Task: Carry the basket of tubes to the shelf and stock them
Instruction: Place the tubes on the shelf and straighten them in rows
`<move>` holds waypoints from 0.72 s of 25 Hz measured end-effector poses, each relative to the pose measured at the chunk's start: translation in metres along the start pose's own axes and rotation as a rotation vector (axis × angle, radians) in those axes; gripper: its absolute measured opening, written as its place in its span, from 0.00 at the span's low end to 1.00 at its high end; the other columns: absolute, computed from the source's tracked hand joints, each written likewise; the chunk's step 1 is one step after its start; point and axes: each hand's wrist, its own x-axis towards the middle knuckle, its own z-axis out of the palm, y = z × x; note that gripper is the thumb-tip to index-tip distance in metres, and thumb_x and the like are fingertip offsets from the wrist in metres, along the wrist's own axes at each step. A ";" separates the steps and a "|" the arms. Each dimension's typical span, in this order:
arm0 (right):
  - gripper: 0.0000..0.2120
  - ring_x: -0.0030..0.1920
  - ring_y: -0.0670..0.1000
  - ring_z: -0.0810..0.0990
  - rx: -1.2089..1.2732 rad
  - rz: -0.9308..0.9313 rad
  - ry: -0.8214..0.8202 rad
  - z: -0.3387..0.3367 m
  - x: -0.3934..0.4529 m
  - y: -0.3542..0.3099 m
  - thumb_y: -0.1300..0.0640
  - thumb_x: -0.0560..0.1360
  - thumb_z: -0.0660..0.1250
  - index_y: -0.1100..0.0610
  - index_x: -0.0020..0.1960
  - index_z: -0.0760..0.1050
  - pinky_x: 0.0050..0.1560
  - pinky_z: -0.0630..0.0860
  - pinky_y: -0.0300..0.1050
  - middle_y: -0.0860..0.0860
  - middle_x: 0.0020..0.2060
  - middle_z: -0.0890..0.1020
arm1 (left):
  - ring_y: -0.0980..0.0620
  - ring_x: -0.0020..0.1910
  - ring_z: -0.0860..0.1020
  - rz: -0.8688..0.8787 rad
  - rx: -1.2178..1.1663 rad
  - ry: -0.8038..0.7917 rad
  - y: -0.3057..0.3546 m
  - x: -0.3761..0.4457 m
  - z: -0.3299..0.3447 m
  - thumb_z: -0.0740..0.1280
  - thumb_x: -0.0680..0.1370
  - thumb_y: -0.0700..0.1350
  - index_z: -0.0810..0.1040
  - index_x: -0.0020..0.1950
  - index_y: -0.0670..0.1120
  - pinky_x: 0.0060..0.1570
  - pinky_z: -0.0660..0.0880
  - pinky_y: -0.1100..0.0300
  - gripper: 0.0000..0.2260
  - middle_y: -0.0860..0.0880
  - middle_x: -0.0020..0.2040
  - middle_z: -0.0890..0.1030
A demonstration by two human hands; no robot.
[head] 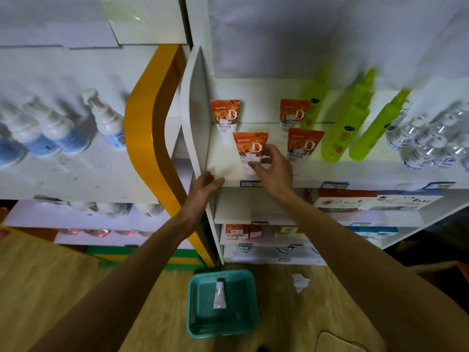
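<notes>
Several orange-and-white tubes stand cap-down on the white shelf (223, 171). My right hand (274, 166) grips the front-left tube (250, 148) near its cap, thumb and fingers around it. Another tube (224, 116) stands behind it to the left, and two more tubes (304, 146) stand to the right. My left hand (206, 184) rests on the shelf's front edge, fingers loosely apart, holding nothing. On the wooden floor below sits the teal basket (195, 301) with one small tube (219, 294) lying in it.
Tall green spray bottles (352, 118) and clear bottles (431, 143) fill the shelf to the right. A white divider (195, 110) and an orange curved panel (144, 138) bound the shelf's left side. Boxes line the lower shelves. A crumpled paper (299, 282) lies on the floor.
</notes>
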 end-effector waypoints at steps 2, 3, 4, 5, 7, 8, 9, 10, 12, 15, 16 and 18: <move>0.19 0.57 0.51 0.82 -0.015 0.027 0.027 0.003 0.005 0.004 0.52 0.75 0.72 0.53 0.64 0.74 0.55 0.79 0.47 0.49 0.60 0.83 | 0.51 0.73 0.67 0.012 0.017 0.021 -0.009 -0.004 -0.005 0.66 0.79 0.54 0.64 0.77 0.48 0.69 0.64 0.59 0.28 0.51 0.73 0.70; 0.19 0.57 0.52 0.82 -0.013 0.035 0.032 0.004 0.007 0.006 0.53 0.75 0.72 0.54 0.64 0.74 0.56 0.79 0.48 0.49 0.60 0.83 | 0.52 0.70 0.69 0.029 0.014 0.037 -0.013 -0.004 -0.008 0.66 0.80 0.52 0.68 0.74 0.49 0.65 0.66 0.62 0.24 0.53 0.68 0.73; 0.20 0.58 0.52 0.82 -0.014 0.039 0.027 0.005 0.008 0.006 0.53 0.76 0.72 0.54 0.65 0.73 0.58 0.79 0.50 0.50 0.61 0.83 | 0.53 0.67 0.71 0.044 0.013 0.060 -0.014 -0.007 -0.009 0.66 0.80 0.50 0.71 0.71 0.50 0.61 0.67 0.65 0.19 0.54 0.64 0.75; 0.20 0.59 0.52 0.82 -0.006 0.045 0.022 0.007 0.008 0.008 0.54 0.76 0.71 0.54 0.66 0.73 0.59 0.79 0.52 0.50 0.61 0.82 | 0.53 0.66 0.72 0.057 0.007 0.072 -0.018 -0.008 -0.012 0.66 0.80 0.48 0.73 0.69 0.50 0.59 0.67 0.65 0.18 0.55 0.63 0.76; 0.20 0.60 0.52 0.81 0.005 0.054 0.005 0.008 0.009 0.010 0.55 0.77 0.70 0.54 0.67 0.72 0.60 0.79 0.53 0.50 0.63 0.81 | 0.53 0.65 0.72 0.061 0.023 0.062 -0.026 -0.010 -0.019 0.66 0.80 0.47 0.75 0.69 0.50 0.58 0.67 0.65 0.17 0.53 0.63 0.77; 0.21 0.61 0.52 0.81 -0.002 0.056 -0.001 0.008 0.008 0.010 0.56 0.77 0.70 0.54 0.69 0.71 0.61 0.79 0.52 0.50 0.64 0.81 | 0.53 0.65 0.73 0.057 0.046 0.049 -0.029 -0.012 -0.023 0.66 0.80 0.46 0.76 0.68 0.49 0.57 0.68 0.65 0.16 0.52 0.63 0.77; 0.23 0.62 0.52 0.81 -0.001 0.056 0.002 0.008 0.007 0.011 0.56 0.77 0.70 0.54 0.70 0.69 0.61 0.79 0.51 0.50 0.65 0.80 | 0.52 0.65 0.73 0.049 0.069 0.032 -0.034 -0.014 -0.029 0.66 0.79 0.46 0.77 0.67 0.48 0.57 0.69 0.65 0.16 0.51 0.64 0.78; 0.26 0.62 0.52 0.81 0.016 0.068 0.015 0.009 0.004 0.012 0.56 0.77 0.70 0.54 0.72 0.67 0.61 0.79 0.51 0.50 0.67 0.78 | 0.51 0.65 0.74 0.028 0.081 0.019 -0.039 -0.017 -0.033 0.67 0.78 0.47 0.78 0.66 0.47 0.59 0.70 0.62 0.16 0.50 0.64 0.78; 0.27 0.61 0.50 0.80 0.094 0.089 0.069 0.012 -0.016 0.017 0.56 0.78 0.68 0.53 0.74 0.64 0.59 0.80 0.50 0.49 0.68 0.76 | 0.50 0.62 0.76 -0.032 0.106 0.022 -0.051 -0.022 -0.043 0.69 0.75 0.50 0.80 0.63 0.48 0.63 0.71 0.56 0.17 0.49 0.61 0.80; 0.17 0.51 0.44 0.80 0.123 0.072 0.200 0.026 -0.079 0.042 0.54 0.81 0.64 0.51 0.68 0.69 0.50 0.81 0.45 0.44 0.56 0.79 | 0.48 0.58 0.79 -0.084 0.185 0.048 -0.082 -0.032 -0.061 0.71 0.73 0.50 0.83 0.57 0.48 0.60 0.73 0.53 0.14 0.49 0.55 0.83; 0.13 0.48 0.42 0.80 0.093 0.090 0.192 0.034 -0.104 0.057 0.53 0.81 0.63 0.50 0.65 0.71 0.47 0.81 0.44 0.42 0.51 0.79 | 0.47 0.58 0.79 -0.116 0.218 0.067 -0.100 -0.035 -0.069 0.72 0.70 0.53 0.82 0.58 0.46 0.61 0.73 0.51 0.20 0.47 0.55 0.84; 0.11 0.46 0.42 0.80 0.011 0.160 0.039 0.060 -0.147 0.096 0.54 0.81 0.63 0.50 0.63 0.72 0.43 0.80 0.38 0.42 0.48 0.79 | 0.45 0.55 0.80 -0.165 0.280 0.087 -0.142 -0.039 -0.084 0.71 0.64 0.57 0.82 0.60 0.41 0.59 0.74 0.51 0.29 0.42 0.55 0.84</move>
